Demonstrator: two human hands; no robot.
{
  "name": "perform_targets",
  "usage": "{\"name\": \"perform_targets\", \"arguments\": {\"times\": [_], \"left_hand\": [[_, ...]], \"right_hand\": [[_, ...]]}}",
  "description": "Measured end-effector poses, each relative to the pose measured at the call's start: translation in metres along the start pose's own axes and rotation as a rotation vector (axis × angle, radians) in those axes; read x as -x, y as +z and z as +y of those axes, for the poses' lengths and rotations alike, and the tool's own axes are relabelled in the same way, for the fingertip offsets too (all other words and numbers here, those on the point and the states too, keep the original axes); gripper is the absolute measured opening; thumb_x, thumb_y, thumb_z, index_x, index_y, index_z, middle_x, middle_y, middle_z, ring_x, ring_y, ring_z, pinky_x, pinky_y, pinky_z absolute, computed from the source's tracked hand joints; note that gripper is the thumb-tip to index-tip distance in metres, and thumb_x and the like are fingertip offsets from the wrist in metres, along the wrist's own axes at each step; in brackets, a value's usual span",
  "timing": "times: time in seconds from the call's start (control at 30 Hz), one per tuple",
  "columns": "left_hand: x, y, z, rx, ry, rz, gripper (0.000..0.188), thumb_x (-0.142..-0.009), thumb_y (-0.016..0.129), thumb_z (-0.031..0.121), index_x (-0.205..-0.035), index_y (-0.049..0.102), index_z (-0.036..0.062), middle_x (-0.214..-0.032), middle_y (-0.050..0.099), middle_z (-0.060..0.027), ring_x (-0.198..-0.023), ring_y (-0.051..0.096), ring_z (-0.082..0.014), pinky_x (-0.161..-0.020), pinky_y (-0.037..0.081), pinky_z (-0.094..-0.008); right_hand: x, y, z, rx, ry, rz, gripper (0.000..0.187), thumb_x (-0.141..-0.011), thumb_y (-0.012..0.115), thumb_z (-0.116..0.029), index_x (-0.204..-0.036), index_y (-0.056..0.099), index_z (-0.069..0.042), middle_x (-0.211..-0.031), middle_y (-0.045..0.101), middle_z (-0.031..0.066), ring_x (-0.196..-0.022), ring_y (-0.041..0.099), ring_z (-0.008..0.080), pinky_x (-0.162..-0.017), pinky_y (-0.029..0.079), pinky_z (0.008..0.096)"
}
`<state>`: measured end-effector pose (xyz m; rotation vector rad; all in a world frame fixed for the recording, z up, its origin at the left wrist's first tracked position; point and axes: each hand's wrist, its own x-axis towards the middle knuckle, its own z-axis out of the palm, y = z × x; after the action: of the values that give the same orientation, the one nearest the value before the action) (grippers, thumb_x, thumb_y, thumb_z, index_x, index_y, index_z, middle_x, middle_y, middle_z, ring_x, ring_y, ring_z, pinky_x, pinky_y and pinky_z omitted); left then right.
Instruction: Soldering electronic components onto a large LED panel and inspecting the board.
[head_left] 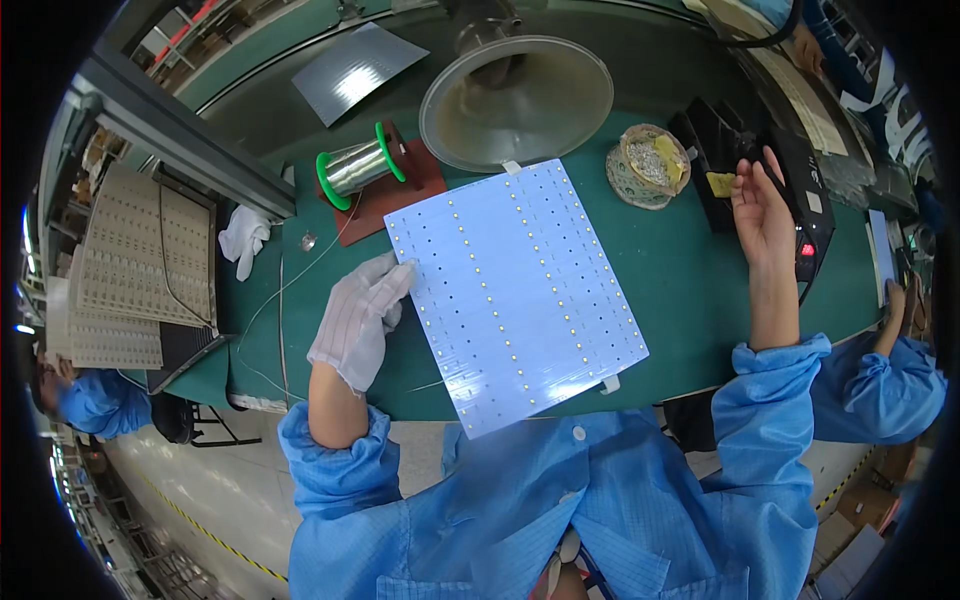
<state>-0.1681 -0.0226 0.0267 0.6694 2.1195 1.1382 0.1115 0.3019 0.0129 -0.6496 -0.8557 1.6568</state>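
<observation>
A white rectangular LED board (520, 300), dotted with rows of small yellowish LEDs, is held tilted above the front of the bench. My left hand (362, 310), in a white glove, pinches its left edge. Small white tabs stick out at the board's top and lower right edges. My bare right hand (763, 210) is at the black soldering iron stand (705, 165), its fingers curled about the dark handle of a soldering iron (745, 148), which is partly hidden. Beside this hand sits a black soldering station (812, 190) with a red display.
A solder wire spool (358, 168) with green rims sits on a reddish-brown stand, its wire trailing left. Behind the board is a wide extraction hood (515, 100). A small round tub (648, 168) stands near the iron stand. Racked boards (140, 260) fill the left; co-workers sit at both sides.
</observation>
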Motion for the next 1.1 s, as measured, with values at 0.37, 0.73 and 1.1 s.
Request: {"name": "perform_targets", "arguments": {"times": [0.37, 0.73, 1.1], "left_hand": [[0.029, 0.028, 0.017, 0.297, 0.168, 0.066, 0.023, -0.087, 0.054, 0.018, -0.099, 0.057, -0.0019, -0.077, 0.056, -0.0106, -0.077, 0.054, -0.0171, -0.069, 0.044, -0.0285], [0.078, 0.041, 0.065, -0.350, 1.002, 0.292, 0.019, -0.077, 0.053, -0.006, -0.094, 0.058, -0.0015, -0.091, 0.057, -0.0158, -0.076, 0.057, -0.0307, -0.068, 0.047, -0.0345], [0.098, 0.042, 0.075, -0.643, 1.228, 0.408, 0.027, -0.064, 0.062, 0.002, -0.091, 0.063, 0.0059, -0.094, 0.058, -0.0089, -0.080, 0.055, -0.0259, -0.063, 0.044, -0.0354]], "right_hand": [[0.095, 0.060, -0.027, 0.263, 0.229, -0.381, 0.026, -0.090, 0.053, -0.016, -0.111, 0.053, 0.001, -0.097, 0.058, 0.0070, -0.082, 0.055, 0.0126, -0.073, 0.044, 0.0247], [0.109, 0.128, -0.105, 1.332, -0.840, -0.853, 0.038, -0.074, 0.071, -0.016, -0.107, 0.058, -0.003, -0.111, 0.055, 0.0123, -0.106, 0.050, 0.0242, -0.090, 0.039, 0.0339], [0.123, 0.106, -0.128, 0.553, 0.131, -0.743, 0.011, -0.084, 0.061, -0.010, -0.084, 0.052, -0.003, -0.079, 0.055, 0.0036, -0.073, 0.050, 0.0072, -0.065, 0.040, 0.0193]]}}
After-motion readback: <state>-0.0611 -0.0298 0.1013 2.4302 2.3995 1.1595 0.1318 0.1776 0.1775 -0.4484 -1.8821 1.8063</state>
